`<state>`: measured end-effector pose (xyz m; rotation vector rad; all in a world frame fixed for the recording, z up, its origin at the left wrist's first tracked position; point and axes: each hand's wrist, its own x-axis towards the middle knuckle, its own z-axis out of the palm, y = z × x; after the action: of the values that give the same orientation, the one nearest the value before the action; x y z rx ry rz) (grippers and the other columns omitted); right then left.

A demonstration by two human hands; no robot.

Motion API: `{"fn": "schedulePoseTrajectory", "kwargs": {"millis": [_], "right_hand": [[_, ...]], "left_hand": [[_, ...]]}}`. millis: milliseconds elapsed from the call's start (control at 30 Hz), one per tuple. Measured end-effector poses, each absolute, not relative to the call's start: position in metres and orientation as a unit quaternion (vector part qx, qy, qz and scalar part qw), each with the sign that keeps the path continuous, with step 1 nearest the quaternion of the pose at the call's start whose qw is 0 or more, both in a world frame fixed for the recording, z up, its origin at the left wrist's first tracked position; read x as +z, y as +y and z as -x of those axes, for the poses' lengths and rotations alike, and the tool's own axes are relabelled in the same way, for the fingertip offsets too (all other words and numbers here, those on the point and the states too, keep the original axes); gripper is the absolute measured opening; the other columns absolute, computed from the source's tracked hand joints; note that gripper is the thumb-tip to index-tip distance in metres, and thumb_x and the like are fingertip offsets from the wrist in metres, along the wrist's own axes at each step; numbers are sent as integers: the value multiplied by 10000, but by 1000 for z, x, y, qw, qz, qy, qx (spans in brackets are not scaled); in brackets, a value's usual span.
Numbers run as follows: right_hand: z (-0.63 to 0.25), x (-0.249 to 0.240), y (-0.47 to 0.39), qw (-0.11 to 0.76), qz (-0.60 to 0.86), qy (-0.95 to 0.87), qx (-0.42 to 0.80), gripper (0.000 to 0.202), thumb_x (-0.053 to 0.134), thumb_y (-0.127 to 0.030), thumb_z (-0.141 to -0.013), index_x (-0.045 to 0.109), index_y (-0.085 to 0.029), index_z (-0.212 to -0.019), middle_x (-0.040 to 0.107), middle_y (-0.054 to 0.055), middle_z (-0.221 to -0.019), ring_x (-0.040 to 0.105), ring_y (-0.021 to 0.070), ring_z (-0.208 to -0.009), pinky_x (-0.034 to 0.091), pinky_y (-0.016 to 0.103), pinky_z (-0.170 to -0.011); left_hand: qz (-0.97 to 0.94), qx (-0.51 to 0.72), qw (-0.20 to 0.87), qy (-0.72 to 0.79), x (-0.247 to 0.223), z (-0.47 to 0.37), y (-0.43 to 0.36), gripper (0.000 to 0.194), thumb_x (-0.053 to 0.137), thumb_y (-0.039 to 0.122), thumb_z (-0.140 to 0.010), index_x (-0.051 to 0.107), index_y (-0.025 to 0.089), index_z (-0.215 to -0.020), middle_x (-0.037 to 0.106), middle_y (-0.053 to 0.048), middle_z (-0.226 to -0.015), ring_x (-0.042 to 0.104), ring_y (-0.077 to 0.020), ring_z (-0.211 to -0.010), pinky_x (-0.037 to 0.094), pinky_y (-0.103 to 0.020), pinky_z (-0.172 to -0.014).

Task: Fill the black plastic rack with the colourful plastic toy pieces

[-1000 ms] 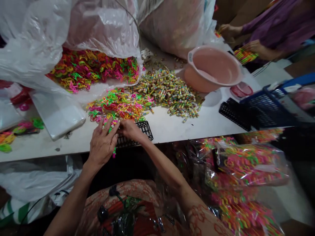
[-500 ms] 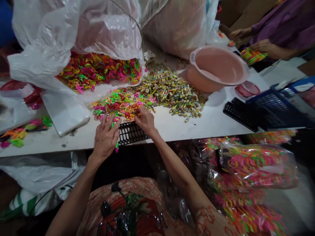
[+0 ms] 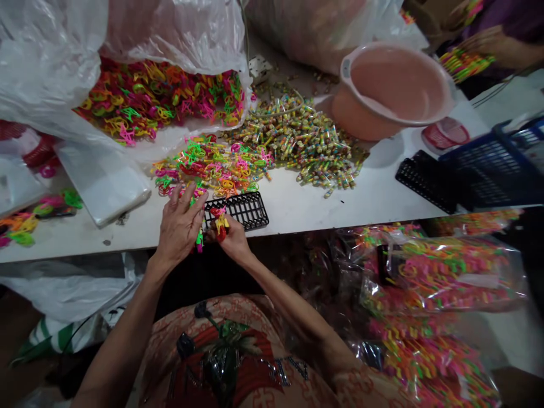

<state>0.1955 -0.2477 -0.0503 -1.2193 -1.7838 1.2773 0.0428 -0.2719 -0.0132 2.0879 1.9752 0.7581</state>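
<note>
Below the bare hands (image 3: 179, 229), the top (image 3: 261, 317) is peach with red outlined shapes. Its front bears a dark, green-leaved flower print (image 3: 227, 352) on red, and shiny lettering (image 3: 293, 369).

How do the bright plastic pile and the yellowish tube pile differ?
Colour: the bright plastic pile mixes pink, green, red and orange; the yellowish tube pile is mostly yellow. Shape: the bright plastic pile shows open loops; the yellowish tube pile is short, straight pieces. Place: the bright plastic pile lies just behind the black rack; the yellowish tube pile lies farther right, near the pink basin. Both lie loose on the white table.
</note>
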Motion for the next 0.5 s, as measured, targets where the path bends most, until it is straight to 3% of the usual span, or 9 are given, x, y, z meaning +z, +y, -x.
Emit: {"fn": "schedulePoseTrajectory", "kwargs": {"millis": [133, 233, 367, 500], "right_hand": [[-190, -56, -250, 245, 449, -751, 417, 99, 527, -163, -794, 514, -199, -702, 555, 4, -742, 530, 150, -716, 412, 250, -672], [-191, -50, -249, 161, 434, -814, 352, 118, 506, -103, -799, 579, -179, -851, 618, 57, -890, 571, 175, -813, 424, 263, -713], [-189, -43, -248, 84, 428, -846, 307, 211, 527, -142, -832, 593, -160, -1032, 625, 109, -1090, 604, 201, -891, 435, 281, -722], [-183, -39, -252, 48, 426, -855, 293, 173, 501, -184, -879, 606, -176, -1016, 637, 94, -1072, 624, 202, -907, 445, 281, -730]], "left_hand": [[-700, 247, 91, 664, -12, -43, -273, 451, 332, 350, -972, 480, 311, -1395, 362, 0, -1552, 136, -245, -1490, 210, -509, -1186], [-699, 243, 84, 667, -11, -44, -273, 457, 360, 410, -963, 497, 297, -1384, 364, -19, -1551, 145, -263, -1487, 209, -516, -1183], [-700, 253, 70, 664, -11, -44, -273, 484, 413, 466, -939, 517, 271, -1370, 370, -50, -1545, 168, -285, -1479, 220, -522, -1175], [-696, 266, 78, 662, -13, -42, -272, 456, 355, 428, -960, 537, 284, -1352, 385, -36, -1538, 179, -270, -1477, 226, -519, -1173]]}}
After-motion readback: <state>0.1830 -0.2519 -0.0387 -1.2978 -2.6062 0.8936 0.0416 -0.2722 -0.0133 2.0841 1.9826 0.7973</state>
